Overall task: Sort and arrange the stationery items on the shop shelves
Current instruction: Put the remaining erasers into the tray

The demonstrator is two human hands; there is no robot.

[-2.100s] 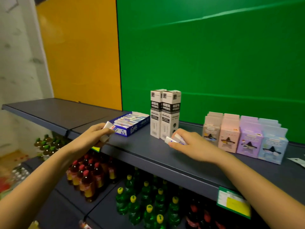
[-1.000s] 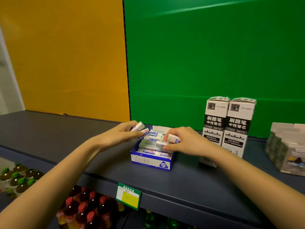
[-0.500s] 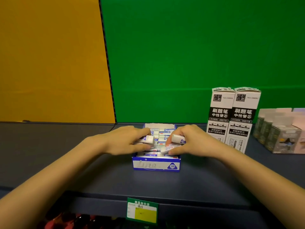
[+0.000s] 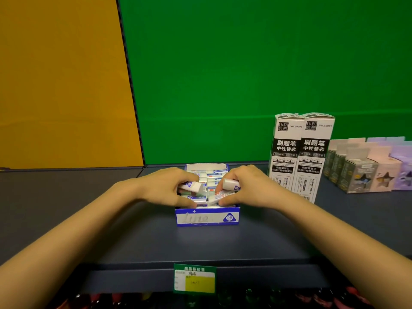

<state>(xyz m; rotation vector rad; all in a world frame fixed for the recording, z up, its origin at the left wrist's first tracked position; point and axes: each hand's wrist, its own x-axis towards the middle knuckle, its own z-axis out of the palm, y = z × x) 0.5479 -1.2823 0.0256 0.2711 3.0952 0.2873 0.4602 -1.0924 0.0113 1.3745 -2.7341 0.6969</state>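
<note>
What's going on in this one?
A person at a shop shelf has both hands over an open blue-and-white eraser box. The left hand holds a white eraser above the box's left side. The right hand holds a second eraser and also touches a third eraser lying tilted on the packed rows. Neither held eraser is slotted in yet. The tall refill boxes and pastel boxes stand to the right, untouched.
</note>
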